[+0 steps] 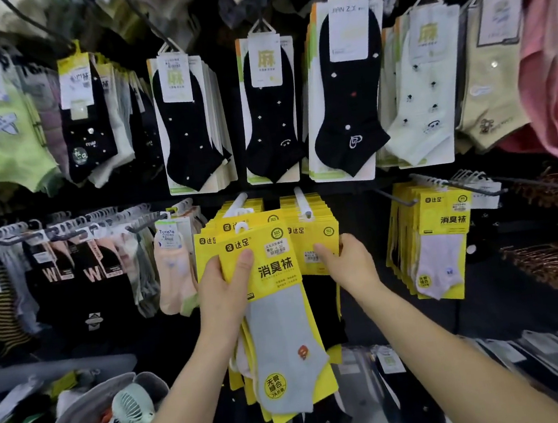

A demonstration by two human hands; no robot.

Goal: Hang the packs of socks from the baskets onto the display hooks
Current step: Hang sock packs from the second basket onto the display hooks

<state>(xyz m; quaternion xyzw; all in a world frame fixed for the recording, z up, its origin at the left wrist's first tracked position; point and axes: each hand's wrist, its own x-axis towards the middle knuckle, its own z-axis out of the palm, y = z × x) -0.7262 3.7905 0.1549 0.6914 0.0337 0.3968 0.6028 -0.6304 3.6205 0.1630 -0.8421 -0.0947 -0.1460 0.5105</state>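
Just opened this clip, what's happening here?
A person stands at a sock display. Their left hand holds a bunch of yellow sock packs, grey sock in front, up near a white peg. Their right hand grips the yellow packs already hanging on the next peg. The bunch is not clearly hung yet.

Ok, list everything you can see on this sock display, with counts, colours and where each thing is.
held packs: a few, yellow with a grey sock in front, centre
hanging packs: two thick rows, yellow, on middle hooks behind the hands
lilac-sock packs: one row, yellow, lower right
black ankle socks: three stacks, black, upper row centre
basket: one, grey rim, bottom left
fan: one, mint, in basket
left hand: grips held packs
right hand: pinches hanging packs
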